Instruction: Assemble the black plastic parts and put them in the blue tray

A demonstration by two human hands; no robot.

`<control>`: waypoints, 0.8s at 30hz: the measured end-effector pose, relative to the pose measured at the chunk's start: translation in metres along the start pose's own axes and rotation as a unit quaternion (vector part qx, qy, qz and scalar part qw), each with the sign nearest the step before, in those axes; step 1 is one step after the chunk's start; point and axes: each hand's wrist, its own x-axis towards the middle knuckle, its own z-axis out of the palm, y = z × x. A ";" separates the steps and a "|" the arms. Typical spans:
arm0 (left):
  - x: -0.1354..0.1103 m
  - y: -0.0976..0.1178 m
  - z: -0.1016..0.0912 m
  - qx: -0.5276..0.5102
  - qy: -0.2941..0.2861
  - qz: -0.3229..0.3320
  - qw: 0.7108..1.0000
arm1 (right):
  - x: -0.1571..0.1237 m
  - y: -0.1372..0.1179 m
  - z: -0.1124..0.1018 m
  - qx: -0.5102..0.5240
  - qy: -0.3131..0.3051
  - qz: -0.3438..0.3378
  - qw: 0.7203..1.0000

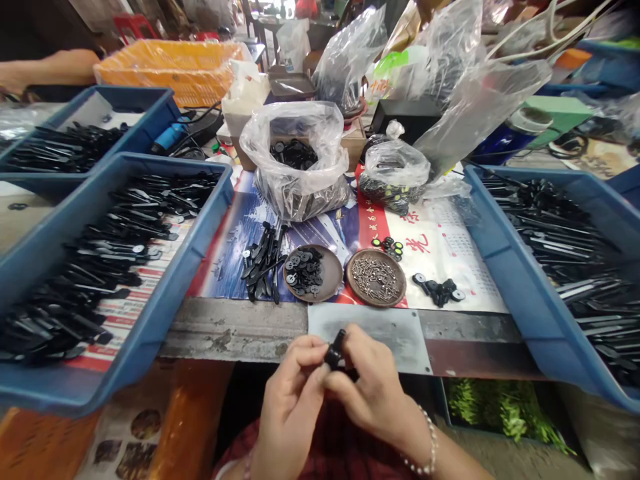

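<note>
Both the left hand [293, 393] and right hand [370, 387] pinched a small, glossy black plastic piece [335, 350] at six o'clock of the screw dish [376, 278].

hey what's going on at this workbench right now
A person is holding a small black plastic part between both hands, left hand and right hand, pinched in the fingertips at the near edge of the bench. Just beyond sit two brown dishes: one with black washers, one with small metal screws. A loose bunch of black strips lies beside them. Blue trays on either side hold many more black strips, and a clear bag of black parts stands behind.
</note>
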 end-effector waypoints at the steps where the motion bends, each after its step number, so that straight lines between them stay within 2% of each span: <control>1: 0.000 0.000 -0.001 0.011 0.008 0.005 1.000 | 0.000 -0.002 0.001 0.001 -0.012 0.003 1.000; 3: 0.000 -0.001 -0.002 0.021 0.020 0.001 1.000 | 0.000 -0.004 0.001 0.076 -0.087 0.059 0.992; 5: 0.000 -0.001 -0.004 0.020 0.021 -0.013 0.999 | 0.001 -0.005 0.000 0.169 -0.168 0.123 0.963; 6: 0.000 -0.002 -0.004 0.020 0.018 -0.011 1.000 | 0.001 -0.005 0.000 0.182 -0.178 0.127 0.959; 7: -0.001 -0.002 -0.005 0.024 0.012 -0.003 1.000 | 0.000 -0.004 0.000 0.167 -0.164 0.110 0.966; 9: -0.001 -0.002 -0.005 0.036 0.003 0.017 0.999 | -0.004 -0.004 0.002 0.099 -0.094 0.064 0.989; 11: -0.001 -0.002 -0.004 0.047 0.000 0.020 0.999 | -0.008 -0.005 0.004 0.097 -0.060 0.074 0.991; 12: -0.001 -0.002 -0.003 0.050 0.000 0.016 0.999 | -0.009 -0.005 0.005 0.137 -0.075 0.108 0.982; 15: -0.001 -0.003 -0.003 0.053 -0.006 0.013 0.999 | -0.008 -0.007 0.002 0.268 -0.183 0.195 0.926; 16: -0.001 -0.002 -0.004 0.054 -0.011 0.018 0.998 | -0.007 -0.007 -0.001 0.270 -0.207 0.190 0.921; 17: -0.001 -0.001 -0.004 0.055 -0.017 0.025 0.998 | -0.006 -0.007 -0.004 0.242 -0.209 0.169 0.932; 20: 0.000 0.004 -0.004 0.058 -0.038 0.052 0.996 | -0.005 -0.005 -0.011 0.082 -0.133 0.064 0.986; 22: -0.001 0.006 -0.003 0.057 -0.049 0.063 0.995 | -0.009 -0.004 -0.010 0.008 -0.086 0.000 0.996; 24: -0.003 0.007 -0.001 0.061 -0.054 0.066 0.994 | -0.015 -0.004 -0.006 -0.014 -0.057 -0.022 0.998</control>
